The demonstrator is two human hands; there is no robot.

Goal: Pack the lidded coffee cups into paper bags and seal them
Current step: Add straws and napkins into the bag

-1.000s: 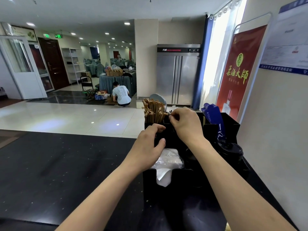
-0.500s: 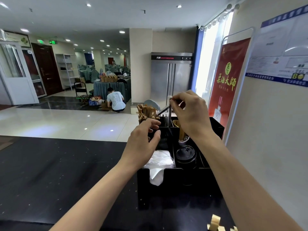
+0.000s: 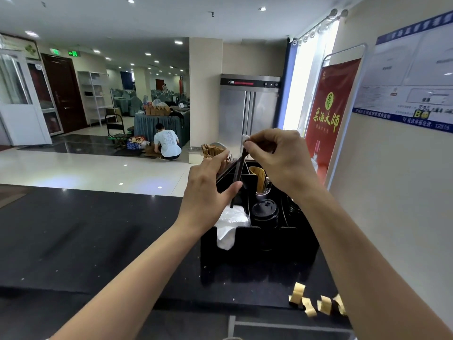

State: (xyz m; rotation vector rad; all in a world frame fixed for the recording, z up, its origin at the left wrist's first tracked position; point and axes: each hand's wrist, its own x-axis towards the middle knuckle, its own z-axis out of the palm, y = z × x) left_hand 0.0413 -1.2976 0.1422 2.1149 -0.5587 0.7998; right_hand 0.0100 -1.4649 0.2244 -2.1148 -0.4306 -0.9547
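My right hand (image 3: 282,160) pinches the top of a thin dark straw (image 3: 237,177) with a white tip and holds it above the black organizer (image 3: 257,249) on the counter. The straw's lower end hangs over the organizer's left compartments. My left hand (image 3: 208,190) hovers just left of the straw, fingers relaxed and thumb close to it, gripping nothing. A black cup lid (image 3: 265,212) sits in a middle compartment. No coffee cup body or nearby paper bag is visible.
The organizer also holds white napkins (image 3: 230,222), brown packets (image 3: 212,149) and a paper cup of wooden sticks (image 3: 257,174). Gold sticker strips (image 3: 311,303) lie on the black counter (image 3: 85,236). A wall stands close on the right; a person crouches far off on the floor.
My right hand has risen and drawn the straw up out of the organizer. My left hand stayed beside it, and the view has pulled back.
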